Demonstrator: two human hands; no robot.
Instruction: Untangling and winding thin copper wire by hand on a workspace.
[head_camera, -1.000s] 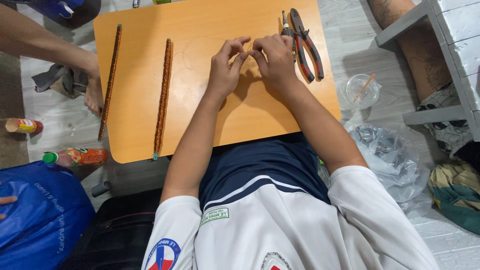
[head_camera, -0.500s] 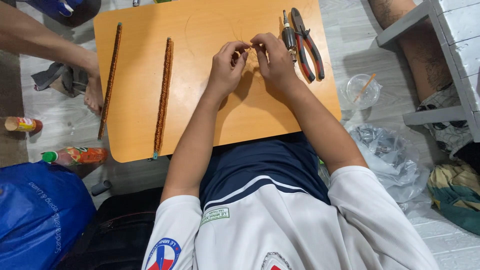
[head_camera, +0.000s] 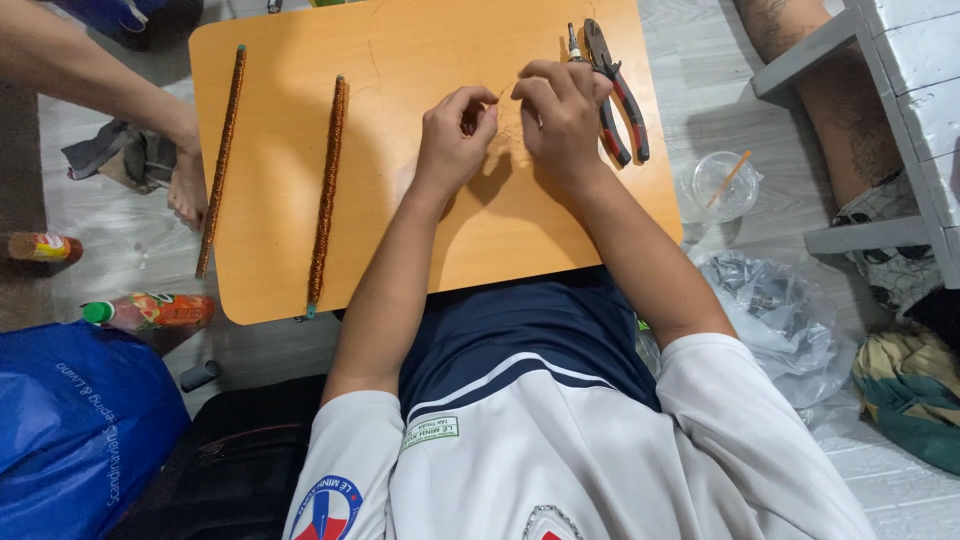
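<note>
Left hand (head_camera: 455, 135) and right hand (head_camera: 562, 110) rest on the orange surface (head_camera: 420, 250), fingers pinched closed on a thin wire (head_camera: 505, 95) between them. Pliers (head_camera: 615, 95) lie just right of the right hand; two wound copper rods (head_camera: 327, 190) lie well left.

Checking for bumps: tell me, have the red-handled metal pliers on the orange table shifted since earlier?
No. The red-handled metal pliers lie at the same spot by the orange table's right edge.

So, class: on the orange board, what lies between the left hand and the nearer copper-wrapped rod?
Nothing: in the head view, only bare board separates the left hand from that rod.
</note>
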